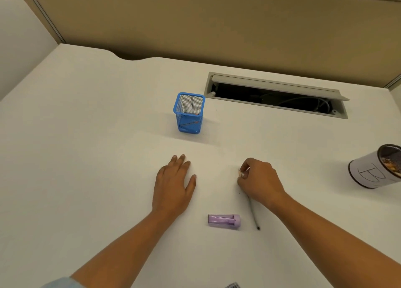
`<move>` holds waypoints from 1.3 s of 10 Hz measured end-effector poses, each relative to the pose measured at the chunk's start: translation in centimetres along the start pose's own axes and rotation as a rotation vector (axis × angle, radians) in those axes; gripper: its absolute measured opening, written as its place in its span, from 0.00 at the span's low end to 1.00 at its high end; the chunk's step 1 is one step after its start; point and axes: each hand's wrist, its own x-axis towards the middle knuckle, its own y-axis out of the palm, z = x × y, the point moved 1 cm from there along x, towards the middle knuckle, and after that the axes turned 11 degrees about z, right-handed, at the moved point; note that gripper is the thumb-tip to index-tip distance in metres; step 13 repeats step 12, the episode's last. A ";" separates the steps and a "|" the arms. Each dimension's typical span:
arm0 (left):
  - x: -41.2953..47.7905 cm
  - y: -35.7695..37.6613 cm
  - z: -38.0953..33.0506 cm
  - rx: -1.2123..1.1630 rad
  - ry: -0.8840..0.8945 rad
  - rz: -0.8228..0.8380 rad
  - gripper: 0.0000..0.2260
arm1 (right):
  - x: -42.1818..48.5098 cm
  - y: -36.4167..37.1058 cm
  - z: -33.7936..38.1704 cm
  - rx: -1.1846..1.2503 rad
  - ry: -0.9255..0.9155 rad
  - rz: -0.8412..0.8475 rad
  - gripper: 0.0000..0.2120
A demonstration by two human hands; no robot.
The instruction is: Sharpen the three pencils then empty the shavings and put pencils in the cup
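A blue mesh cup (188,113) stands upright on the white desk, with pencils visible inside through the mesh. My left hand (173,184) lies flat on the desk, palm down, fingers slightly apart, holding nothing. My right hand (259,180) is closed around the sharpened end of a grey pencil (253,214) that lies on the desk and runs back under my wrist toward me. A purple pencil sharpener (224,221) lies on its side between my forearms, just left of the pencil's rear end.
A white can (373,168) marked with a letter holds shavings at the right edge. An open cable slot (275,97) is cut into the desk behind the cup. A beige partition wall (195,23) borders the far side.
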 end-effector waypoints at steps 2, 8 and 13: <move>-0.1 0.0 -0.1 -0.002 -0.004 -0.006 0.18 | 0.1 -4.4 2.4 0.129 -0.090 -0.175 0.05; 0.1 -0.1 0.0 -0.018 0.028 -0.056 0.18 | 5.1 -7.7 14.4 0.255 -0.522 -0.365 0.06; 0.1 0.2 0.0 -0.088 0.018 -0.015 0.22 | 8.4 -4.2 14.4 0.041 -0.396 -0.251 0.10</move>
